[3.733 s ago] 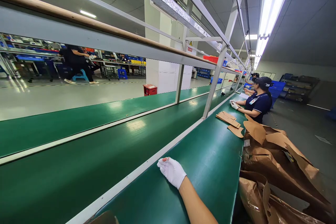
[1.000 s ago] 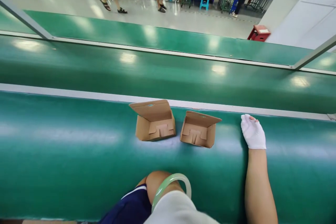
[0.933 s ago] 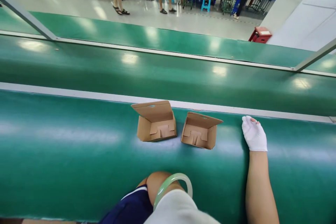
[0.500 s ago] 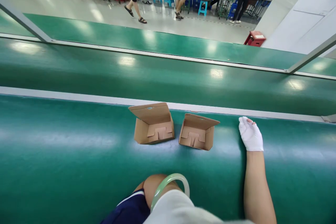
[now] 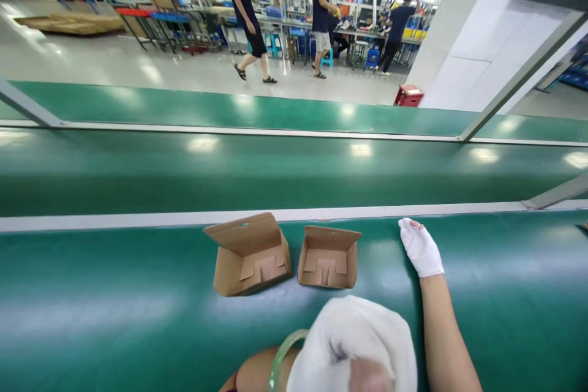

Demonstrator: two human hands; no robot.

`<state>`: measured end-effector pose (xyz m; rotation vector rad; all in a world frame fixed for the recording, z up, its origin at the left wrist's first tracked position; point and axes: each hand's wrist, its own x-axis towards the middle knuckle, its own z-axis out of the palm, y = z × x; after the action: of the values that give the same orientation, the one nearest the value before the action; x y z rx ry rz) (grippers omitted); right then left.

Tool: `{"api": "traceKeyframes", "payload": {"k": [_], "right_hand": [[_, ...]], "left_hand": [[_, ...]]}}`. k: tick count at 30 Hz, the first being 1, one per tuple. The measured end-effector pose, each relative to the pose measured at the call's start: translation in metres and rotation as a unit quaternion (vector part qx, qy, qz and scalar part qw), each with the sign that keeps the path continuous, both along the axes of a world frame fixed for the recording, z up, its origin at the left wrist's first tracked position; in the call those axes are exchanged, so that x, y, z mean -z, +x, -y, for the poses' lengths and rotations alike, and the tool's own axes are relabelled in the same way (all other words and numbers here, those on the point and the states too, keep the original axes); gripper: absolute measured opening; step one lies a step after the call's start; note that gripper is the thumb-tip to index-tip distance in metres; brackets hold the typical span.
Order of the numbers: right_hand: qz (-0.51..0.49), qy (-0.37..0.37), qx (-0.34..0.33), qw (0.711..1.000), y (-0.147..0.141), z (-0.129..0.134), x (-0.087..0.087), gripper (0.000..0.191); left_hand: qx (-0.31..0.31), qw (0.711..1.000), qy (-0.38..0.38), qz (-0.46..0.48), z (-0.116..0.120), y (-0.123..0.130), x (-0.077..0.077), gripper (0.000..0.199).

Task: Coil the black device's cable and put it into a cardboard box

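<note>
Two brown cardboard boxes stand side by side on the green surface with their lids raised: a larger box [image 5: 229, 266] on the left and a smaller box [image 5: 304, 266] on the right. Their folded inner flaps show. My left hand [image 5: 353, 343], in a white glove, is close to the camera below the boxes, apart from them. It is blurred and its fingers cannot be made out; a pale green bangle [image 5: 280, 358] circles that wrist. To the right of the boxes, my right hand [image 5: 421, 251] rests on the surface in a white glove, fingers drawn together, bare fingertips showing, nothing visible in them.
A white strip [image 5: 138, 220] runs behind the boxes, with another green belt [image 5: 285, 171] beyond it. Grey metal posts [image 5: 519, 79] rise on both sides. Farther off are several people, workbenches, blue stools [image 5: 273, 44] and a red stool [image 5: 408, 95].
The view has tilted up, so the boxes appear lower and farther left. My left hand has risen toward the camera and turned. My right hand stays on the surface. A person in the background has walked on.
</note>
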<state>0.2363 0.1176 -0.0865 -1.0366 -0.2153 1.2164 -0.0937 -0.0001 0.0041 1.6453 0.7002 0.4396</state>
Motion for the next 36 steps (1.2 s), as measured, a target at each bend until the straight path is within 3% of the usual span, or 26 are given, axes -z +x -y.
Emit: {"api": "traceKeyframes", "payload": {"k": [2,4,6,9,12,15,19,24,36], "right_hand": [[-0.006,-0.001,0.001,1.0,0.0,0.0,0.0,0.015],[-0.01,-0.005,0.002,1.0,0.0,0.0,0.001,0.015],[-0.007,-0.005,0.0,1.0,-0.001,0.0,0.002,0.015],[0.016,0.0,-0.007,1.0,0.0,0.0,0.005,0.017],[0.04,0.004,-0.006,0.999,0.002,0.001,0.008,0.018],[0.024,0.002,0.001,1.0,0.005,0.003,0.009,0.019],[0.007,0.011,-0.006,1.0,0.009,0.005,0.008,0.018],[0.005,-0.001,-0.009,1.0,0.007,0.005,0.005,0.012],[-0.02,-0.011,0.029,0.999,-0.003,0.005,-0.006,0.02]], "left_hand": [[0.073,0.994,0.039,0.07,-0.012,0.021,-0.009,0.089],[0.127,0.978,0.108,0.128,-0.013,0.056,-0.016,0.08],[0.149,0.939,0.256,0.176,-0.009,0.098,-0.018,0.057],[0.118,0.877,0.451,0.114,0.0,0.152,0.0,0.031],[0.13,0.817,0.558,0.067,0.009,0.178,0.036,0.035],[0.156,0.794,0.582,0.08,0.012,0.183,0.067,0.04],[0.132,0.799,0.581,0.081,0.011,0.185,0.082,0.045],[0.143,0.807,0.567,0.083,0.012,0.187,0.081,0.046],[0.172,0.81,0.553,0.093,0.004,0.178,0.069,0.045]]}}
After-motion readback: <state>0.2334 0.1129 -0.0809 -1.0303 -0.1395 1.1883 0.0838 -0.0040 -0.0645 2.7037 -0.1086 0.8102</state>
